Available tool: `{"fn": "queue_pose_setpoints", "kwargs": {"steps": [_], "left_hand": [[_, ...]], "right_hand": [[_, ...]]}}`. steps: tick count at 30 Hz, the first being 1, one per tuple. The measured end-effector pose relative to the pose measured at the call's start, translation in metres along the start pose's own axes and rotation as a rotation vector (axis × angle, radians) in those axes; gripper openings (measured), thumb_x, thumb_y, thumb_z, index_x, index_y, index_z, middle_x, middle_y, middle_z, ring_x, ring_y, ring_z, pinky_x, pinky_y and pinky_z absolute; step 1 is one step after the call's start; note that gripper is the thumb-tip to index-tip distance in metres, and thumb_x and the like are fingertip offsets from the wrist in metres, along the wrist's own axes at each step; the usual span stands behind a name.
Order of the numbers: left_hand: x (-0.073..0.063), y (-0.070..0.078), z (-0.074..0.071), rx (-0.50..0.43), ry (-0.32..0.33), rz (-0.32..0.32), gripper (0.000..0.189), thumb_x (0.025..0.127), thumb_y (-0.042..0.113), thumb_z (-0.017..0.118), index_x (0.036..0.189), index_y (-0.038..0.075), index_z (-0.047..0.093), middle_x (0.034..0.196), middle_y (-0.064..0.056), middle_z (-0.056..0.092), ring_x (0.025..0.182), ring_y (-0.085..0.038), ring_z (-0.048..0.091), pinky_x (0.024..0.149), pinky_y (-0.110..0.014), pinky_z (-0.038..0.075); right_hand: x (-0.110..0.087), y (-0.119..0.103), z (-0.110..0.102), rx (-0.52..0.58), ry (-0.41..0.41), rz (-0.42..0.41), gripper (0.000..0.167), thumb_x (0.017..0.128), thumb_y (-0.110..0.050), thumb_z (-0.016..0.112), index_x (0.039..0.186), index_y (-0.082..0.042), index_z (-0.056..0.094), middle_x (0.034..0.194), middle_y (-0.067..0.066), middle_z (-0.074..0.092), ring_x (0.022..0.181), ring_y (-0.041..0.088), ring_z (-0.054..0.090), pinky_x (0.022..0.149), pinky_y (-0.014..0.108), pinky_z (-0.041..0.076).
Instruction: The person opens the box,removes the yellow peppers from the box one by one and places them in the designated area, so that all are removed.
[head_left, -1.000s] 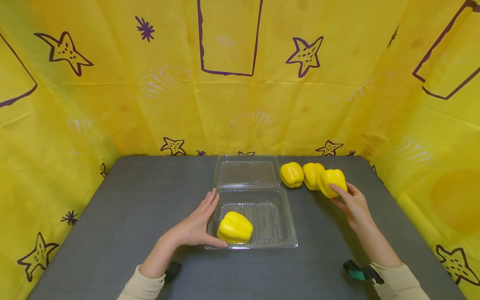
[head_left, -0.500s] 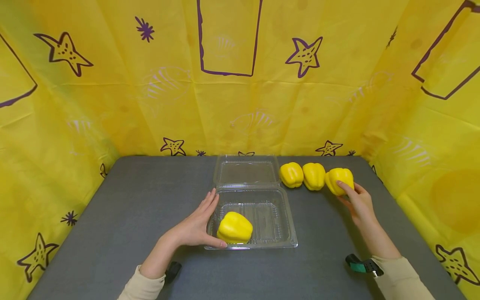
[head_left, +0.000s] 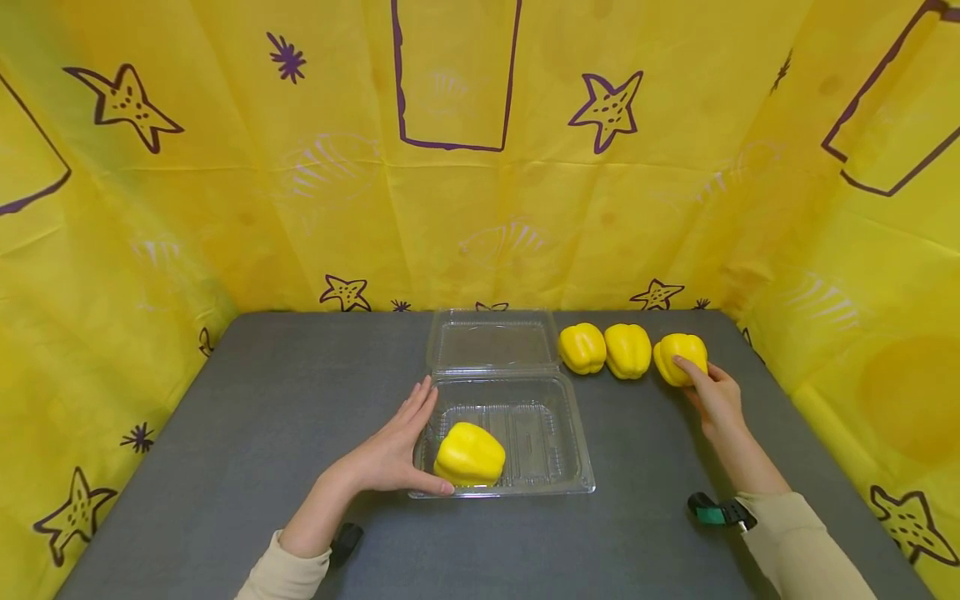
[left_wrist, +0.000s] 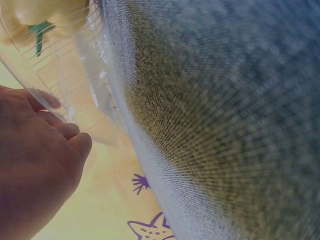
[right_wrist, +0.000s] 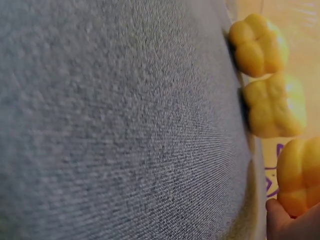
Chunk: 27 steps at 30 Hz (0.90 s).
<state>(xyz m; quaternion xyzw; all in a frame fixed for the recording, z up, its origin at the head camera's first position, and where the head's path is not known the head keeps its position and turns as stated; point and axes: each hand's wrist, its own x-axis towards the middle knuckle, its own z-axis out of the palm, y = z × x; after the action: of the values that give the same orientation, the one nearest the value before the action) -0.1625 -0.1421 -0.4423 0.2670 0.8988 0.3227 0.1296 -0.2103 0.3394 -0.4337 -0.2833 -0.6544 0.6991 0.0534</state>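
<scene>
In the head view my left hand rests along the left side of a clear plastic clamshell container, fingers extended on the side rim and thumb on the front rim. A yellow bell pepper lies on its side in the container's front left corner; its green stem shows through the plastic in the left wrist view. At the back right, my right hand grips another yellow bell pepper, thumb on its near side. Two more peppers, a left one and a middle one, sit beside it.
The container's lid lies folded back behind the base. Everything stands on a dark grey table. A yellow curtain printed with starfish hangs round the table's back and sides.
The right hand has shifted the gripped pepper right, away from the middle pepper, leaving a small gap between them; over the last half second it has barely moved. The left hand stays put.
</scene>
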Motion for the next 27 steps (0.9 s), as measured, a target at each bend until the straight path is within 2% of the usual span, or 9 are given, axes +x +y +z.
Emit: {"fn": "queue_pose_setpoints", "kwargs": {"steps": [3,9,13,17,27], "left_hand": [[0.000,-0.001,0.000,0.000,0.005,0.005,0.137,0.062,0.067,0.081,0.157,0.006,0.003,0.163,-0.005,-0.013,0.148,-0.027,-0.008,0.113,-0.058,0.016],[0.000,0.000,0.000,-0.001,0.001,0.004,0.137,0.061,0.067,0.081,0.157,0.006,0.003,0.163,-0.005,-0.013,0.148,-0.027,-0.008,0.113,-0.058,0.016],[0.000,0.000,0.000,0.005,0.001,0.010,0.138,0.061,0.068,0.081,0.156,0.004,0.004,0.163,-0.005,-0.012,0.148,-0.027,-0.008,0.113,-0.057,0.016],[0.000,0.000,0.000,0.007,0.002,0.010,0.138,0.061,0.068,0.081,0.156,0.003,0.005,0.163,-0.005,-0.012,0.148,-0.027,-0.008,0.113,-0.057,0.016],[0.000,0.000,0.000,0.009,0.003,0.004,0.138,0.061,0.068,0.081,0.156,0.004,0.005,0.163,-0.005,-0.012,0.148,-0.027,-0.008,0.113,-0.057,0.016]], "right_hand": [[0.005,0.001,0.001,-0.050,0.017,0.009,0.089,0.083,-0.041,0.077,0.150,-0.001,0.033,0.115,-0.003,0.044,0.083,-0.002,0.053,0.089,0.017,0.046],[0.014,0.003,0.003,-0.119,0.051,0.012,0.091,0.081,-0.045,0.077,0.149,-0.001,0.035,0.113,-0.003,0.045,0.082,0.002,0.050,0.077,0.015,0.046],[0.018,0.005,0.004,-0.174,0.077,0.025,0.096,0.079,-0.050,0.076,0.151,-0.003,0.033,0.121,0.001,0.045,0.082,0.004,0.048,0.074,0.015,0.045],[0.021,0.005,0.005,-0.213,0.081,0.036,0.099,0.079,-0.052,0.075,0.152,-0.004,0.030,0.135,0.006,0.041,0.086,0.004,0.048,0.075,0.016,0.045],[0.027,0.008,0.004,-0.255,0.072,0.046,0.099,0.080,-0.055,0.074,0.153,-0.004,0.029,0.150,0.013,0.034,0.093,0.007,0.048,0.090,0.023,0.044]]}}
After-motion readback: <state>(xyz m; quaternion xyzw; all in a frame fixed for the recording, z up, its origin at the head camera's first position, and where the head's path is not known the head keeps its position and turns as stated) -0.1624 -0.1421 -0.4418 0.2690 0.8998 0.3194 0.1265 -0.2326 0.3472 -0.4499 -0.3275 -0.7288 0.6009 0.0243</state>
